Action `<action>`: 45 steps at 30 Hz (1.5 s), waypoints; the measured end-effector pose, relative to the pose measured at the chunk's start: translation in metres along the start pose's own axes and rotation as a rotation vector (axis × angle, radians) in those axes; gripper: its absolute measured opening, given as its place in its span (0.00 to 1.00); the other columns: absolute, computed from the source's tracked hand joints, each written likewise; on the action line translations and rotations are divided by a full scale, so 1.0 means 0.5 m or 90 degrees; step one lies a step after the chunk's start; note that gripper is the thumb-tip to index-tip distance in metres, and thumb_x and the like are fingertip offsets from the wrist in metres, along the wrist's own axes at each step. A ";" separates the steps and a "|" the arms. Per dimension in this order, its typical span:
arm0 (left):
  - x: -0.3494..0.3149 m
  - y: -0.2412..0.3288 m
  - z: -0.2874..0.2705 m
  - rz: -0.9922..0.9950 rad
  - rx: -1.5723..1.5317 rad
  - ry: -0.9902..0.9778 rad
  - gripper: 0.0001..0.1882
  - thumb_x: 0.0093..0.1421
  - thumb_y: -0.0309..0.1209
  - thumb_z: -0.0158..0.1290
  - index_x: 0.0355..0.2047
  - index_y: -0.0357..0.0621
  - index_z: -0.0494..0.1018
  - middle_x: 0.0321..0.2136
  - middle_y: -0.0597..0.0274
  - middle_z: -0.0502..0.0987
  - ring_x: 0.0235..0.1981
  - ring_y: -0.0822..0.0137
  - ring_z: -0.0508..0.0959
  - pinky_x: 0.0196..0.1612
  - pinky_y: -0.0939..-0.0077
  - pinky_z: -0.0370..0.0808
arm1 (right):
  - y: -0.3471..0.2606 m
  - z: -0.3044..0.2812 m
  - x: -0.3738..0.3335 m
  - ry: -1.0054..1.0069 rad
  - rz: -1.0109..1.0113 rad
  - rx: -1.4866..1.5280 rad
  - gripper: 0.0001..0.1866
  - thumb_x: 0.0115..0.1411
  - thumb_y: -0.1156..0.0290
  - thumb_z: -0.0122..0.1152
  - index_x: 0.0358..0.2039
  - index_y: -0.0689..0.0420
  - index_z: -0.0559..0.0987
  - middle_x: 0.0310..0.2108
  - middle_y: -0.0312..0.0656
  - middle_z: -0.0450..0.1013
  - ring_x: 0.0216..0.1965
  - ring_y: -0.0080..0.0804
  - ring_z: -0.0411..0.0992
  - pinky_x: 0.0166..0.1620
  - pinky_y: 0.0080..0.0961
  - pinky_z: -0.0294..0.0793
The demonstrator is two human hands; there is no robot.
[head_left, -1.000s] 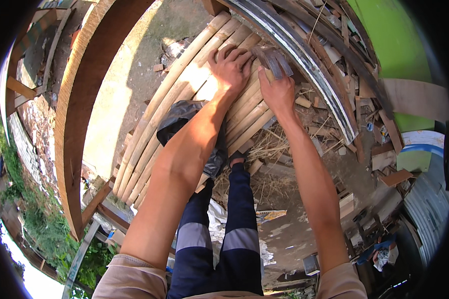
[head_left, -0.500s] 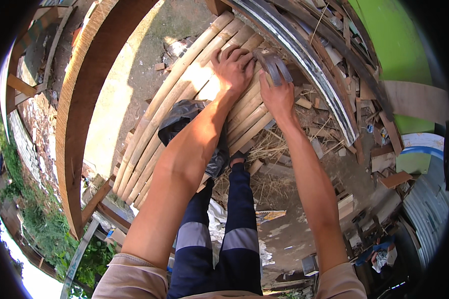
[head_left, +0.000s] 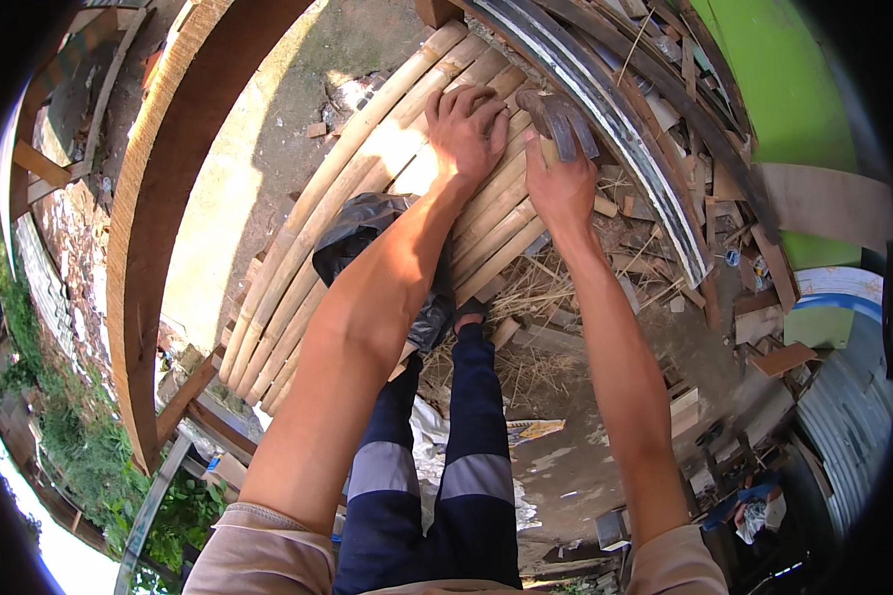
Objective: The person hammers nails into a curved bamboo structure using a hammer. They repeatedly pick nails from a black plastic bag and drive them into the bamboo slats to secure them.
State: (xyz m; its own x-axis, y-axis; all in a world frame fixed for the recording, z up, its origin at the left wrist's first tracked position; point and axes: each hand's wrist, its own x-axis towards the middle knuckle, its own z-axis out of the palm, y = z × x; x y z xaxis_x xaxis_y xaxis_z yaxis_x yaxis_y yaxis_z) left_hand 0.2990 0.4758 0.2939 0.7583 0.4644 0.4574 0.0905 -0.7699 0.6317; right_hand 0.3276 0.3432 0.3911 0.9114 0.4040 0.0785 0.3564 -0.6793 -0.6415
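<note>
My right hand (head_left: 563, 193) is wrapped round a claw hammer (head_left: 569, 134), its dark metal claw showing just above my fist; most of the handle is hidden. Beneath both hands lies a row of bamboo poles (head_left: 369, 129), side by side and lengthwise. My left hand (head_left: 463, 139) rests on the poles beside the hammer, fingers bent and drawn together. Whatever those fingertips may pinch is too small to see. A crumpled black plastic bag (head_left: 343, 230) lies over the poles under my left forearm.
A thick curved-looking wooden beam (head_left: 159, 188) rises on the left. Beyond my right hand runs a grey metal-edged strip (head_left: 625, 129). Wood scraps (head_left: 655, 260) and dry straw (head_left: 541, 288) litter the ground at right. Corrugated sheet metal (head_left: 843, 416) stands far right.
The hammer and my right hand have shifted slightly to the right, away from my left hand. My left hand stays in nearly the same place on the poles.
</note>
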 end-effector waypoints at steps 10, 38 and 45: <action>0.005 -0.022 -0.049 0.063 -0.022 -0.137 0.10 0.56 0.34 0.61 0.39 0.48 0.83 0.53 0.60 0.79 0.61 0.54 0.72 0.68 0.44 0.59 | 0.037 -0.013 -0.056 0.038 0.070 0.017 0.21 0.64 0.60 0.61 0.49 0.63 0.79 0.41 0.61 0.79 0.42 0.64 0.77 0.47 0.50 0.76; -0.032 -0.022 -0.029 0.044 0.058 -0.057 0.06 0.54 0.33 0.62 0.34 0.54 0.80 0.55 0.67 0.78 0.62 0.58 0.71 0.66 0.47 0.56 | 0.008 -0.009 0.017 -0.170 0.070 -0.058 0.27 0.66 0.53 0.59 0.53 0.65 0.77 0.51 0.60 0.76 0.50 0.58 0.75 0.48 0.41 0.76; -0.036 -0.025 -0.023 0.035 0.045 -0.075 0.09 0.53 0.34 0.63 0.36 0.56 0.82 0.56 0.68 0.77 0.63 0.60 0.70 0.68 0.47 0.52 | 0.039 0.011 0.042 -0.339 0.191 -0.115 0.38 0.60 0.43 0.66 0.61 0.59 0.73 0.56 0.55 0.75 0.59 0.55 0.72 0.67 0.31 0.64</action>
